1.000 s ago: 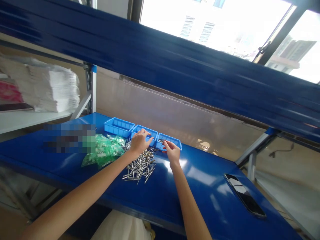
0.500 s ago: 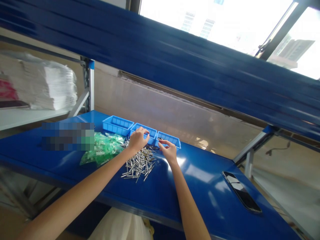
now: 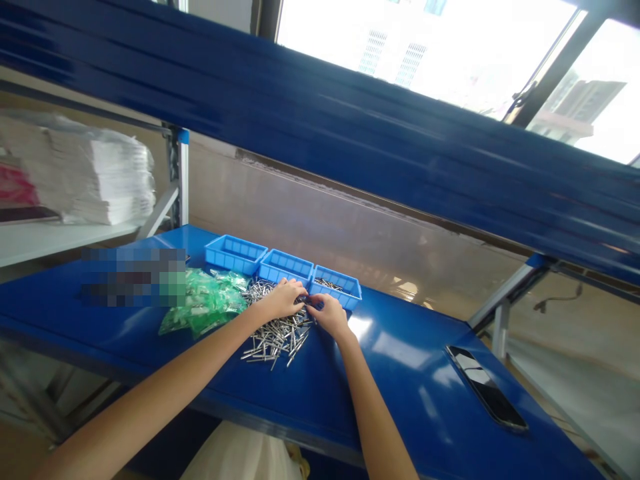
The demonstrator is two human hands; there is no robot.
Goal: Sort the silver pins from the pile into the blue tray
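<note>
A loose pile of thin silver metal pins (image 3: 277, 339) lies on the blue table. Over its far right part, my left hand (image 3: 284, 300) reaches with its fingers curled down toward the pins. My right hand (image 3: 328, 315) is beside it, thumb and fingers drawn together at the pile's right edge. The fingertips of the two hands almost meet. Small dark bits show between them, too small to name. Just behind my hands stand a middle blue bin (image 3: 287, 264) and a right blue bin (image 3: 340, 283) with some pins in it.
A left blue bin (image 3: 235, 250) completes the row. Green plastic bags (image 3: 207, 307) with small pieces lie left of the pile. A phone (image 3: 485, 387) rests at the right on the blue table (image 3: 400, 393). A blue shelf beam (image 3: 320, 127) spans above.
Both hands have lowered from in front of the bins onto the pile's right side and come closer together. The right bin's contents now show more fully.
</note>
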